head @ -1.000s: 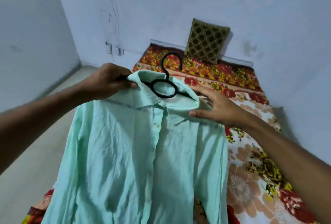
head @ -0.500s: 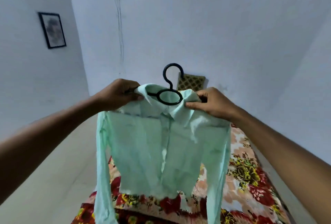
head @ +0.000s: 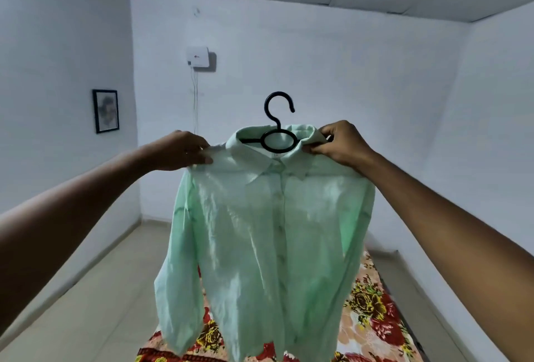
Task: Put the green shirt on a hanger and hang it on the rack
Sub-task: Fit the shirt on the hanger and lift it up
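Up it goes, higher than half a second ago: left hand [head: 185, 153] pinches one shoulder, right hand [head: 338, 144] pinches the collar's side. Green shirt [head: 268, 231] hangs lengthwise downward above the floral bed [head: 372, 318], open air around; black hanger [head: 278, 127] hook points up.

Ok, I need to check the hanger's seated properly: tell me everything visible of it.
The black hanger, plastic by its look, stands upright inside the green shirt's collar. Its open hook points right above an oval ring. Its arms vanish under the shoulders, where the left hand and right hand grip the cloth.
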Demonstrator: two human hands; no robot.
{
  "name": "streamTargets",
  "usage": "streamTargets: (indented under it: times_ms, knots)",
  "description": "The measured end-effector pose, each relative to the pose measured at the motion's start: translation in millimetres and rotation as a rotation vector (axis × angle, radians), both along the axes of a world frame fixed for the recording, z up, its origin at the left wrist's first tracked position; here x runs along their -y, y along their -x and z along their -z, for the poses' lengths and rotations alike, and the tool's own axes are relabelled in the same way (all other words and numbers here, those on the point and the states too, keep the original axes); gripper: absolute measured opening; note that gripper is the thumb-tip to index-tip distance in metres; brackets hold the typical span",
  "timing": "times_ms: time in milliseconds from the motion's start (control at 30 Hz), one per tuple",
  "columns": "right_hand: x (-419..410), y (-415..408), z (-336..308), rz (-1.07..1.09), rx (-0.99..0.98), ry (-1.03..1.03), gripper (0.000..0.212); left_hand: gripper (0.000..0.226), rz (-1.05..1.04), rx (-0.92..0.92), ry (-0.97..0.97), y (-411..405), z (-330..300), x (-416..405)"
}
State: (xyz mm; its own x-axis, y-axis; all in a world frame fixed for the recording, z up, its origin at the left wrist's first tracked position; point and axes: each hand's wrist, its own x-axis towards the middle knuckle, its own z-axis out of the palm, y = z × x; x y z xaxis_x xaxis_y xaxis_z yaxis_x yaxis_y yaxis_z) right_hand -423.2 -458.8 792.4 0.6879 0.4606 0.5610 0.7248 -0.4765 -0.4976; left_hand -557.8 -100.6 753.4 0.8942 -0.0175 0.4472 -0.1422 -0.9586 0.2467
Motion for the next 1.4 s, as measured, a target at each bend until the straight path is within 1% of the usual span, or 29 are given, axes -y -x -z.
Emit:
streamTargets:
  times_ms: [33,67,133,200,233,300,367,400,433,500,533,600,633,733,767,800,833,867,900,933,967,1000,1067,1100,1200,1267,1333,1400]
  knots:
    - [7.3,2.3,-5.6,0.005,-0.004,-0.015,0.024,0.027,-0.003,0.030,0.007,5.5,-4.9,2.4]
    - [16.6,6.2,-11.9,0.002,-0.010,-0.031,0.024,0.028,-0.006,0.048,0.073,12.3,-11.2,6.2]
    - [32.3,8.6,-21.8,-0.022,-0.034,-0.050,0.024,0.024,0.018,0.037,0.266,19.2,-22.7,7.7]
    - [44.4,10.5,-30.9,-0.043,-0.043,-0.042,0.018,0.020,0.065,0.002,0.355,23.0,-31.9,9.3]
    - [49.9,12.1,-36.2,-0.046,-0.042,-0.038,0.014,0.022,0.086,-0.028,0.387,24.5,-35.9,11.4]
    - [57.8,12.9,-42.6,-0.044,-0.033,-0.036,0.015,0.037,0.120,-0.094,0.446,25.4,-41.9,14.2]
    - [63.8,13.0,-45.1,-0.036,-0.023,-0.052,0.015,0.049,0.149,-0.122,0.415,25.0,-46.8,20.9]
    - [66.2,12.9,-45.6,-0.032,-0.028,-0.064,0.015,0.047,0.146,-0.109,0.382,25.0,-48.7,26.5]
    - [68.3,13.1,-45.6,-0.028,-0.032,-0.071,0.016,0.044,0.141,-0.073,0.354,25.0,-49.7,33.2]
    - [73.4,13.3,-44.4,-0.023,-0.035,-0.084,0.022,0.049,0.118,0.061,0.275,24.0,-52.5,44.4]
    - [76.2,12.7,-43.5,-0.026,-0.042,-0.094,0.022,0.046,0.092,0.132,0.223,23.2,-54.4,47.6]
    - [81.7,13.1,-43.9,-0.047,-0.062,-0.121,0.014,0.024,0.046,0.239,0.103,22.5,-58.9,49.8]
    - [84.1,14.7,-44.6,-0.063,-0.072,-0.129,0.012,0.023,0.038,0.252,0.091,22.6,-61.5,48.8]
    - [89.4,17.5,-45.5,-0.091,-0.083,-0.137,0.015,0.015,0.125,0.101,0.256,27.7,-68.9,48.9]
    - [90.5,18.2,-45.3,-0.098,-0.084,-0.133,0.015,0.015,0.137,0.028,0.284,29.5,-70.6,48.8]
    - [91.3,18.3,-44.9,-0.100,-0.079,-0.123,0.014,0.016,0.129,-0.048,0.270,30.9,-72.9,49.0]
    - [91.3,18.3,-44.4,-0.100,-0.071,-0.113,0.014,0.021,0.110,-0.116,0.191,32.1,-75.4,51.6]
    - [90.4,18.0,-44.0,-0.099,-0.067,-0.106,0.015,0.033,0.096,-0.167,0.097,32.0,-77.4,57.9]
    - [87.9,18.1,-43.1,-0.101,-0.069,-0.106,0.015,0.050,0.093,-0.189,0.029,31.9,-78.0,67.2]
    - [85.1,18.9,-42.7,-0.102,-0.071,-0.109,0.016,0.064,0.116,-0.169,0.018,30.4,-79.0,81.0]
    - [81.2,20.3,-42.3,-0.103,-0.071,-0.110,0.016,0.070,0.156,-0.117,0.039,27.7,-79.5,96.3]
    - [76.5,22.0,-42.1,-0.105,-0.066,-0.106,0.016,0.065,0.197,-0.055,0.056,23.4,-79.5,110.0]
    - [69.2,26.6,-43.1,-0.119,-0.040,-0.088,0.014,0.041,0.244,0.059,0.038,13.3,-79.8,129.3]
    - [67.9,28.2,-44.0,-0.142,-0.033,-0.075,0.014,0.034,0.262,0.101,0.051,10.3,-80.9,133.0]
    - [84.0,26.8,-45.2,-0.196,-0.055,-0.052,0.023,0.029,0.258,0.183,0.180,7.2,-85.5,125.0]
    - [103.6,22.1,-42.7,-0.142,-0.061,-0.028,0.028,0.026,0.233,0.223,0.237,8.6,-86.8,115.1]
    - [121.3,18.1,-36.7,-0.081,-0.058,-0.095,0.027,0.023,0.212,0.242,0.263,8.0,-87.2,108.1]
    - [130.3,16.6,-30.4,-0.087,-0.079,-0.198,0.026,0.021,0.214,0.259,0.255,6.5,-88.1,105.3]
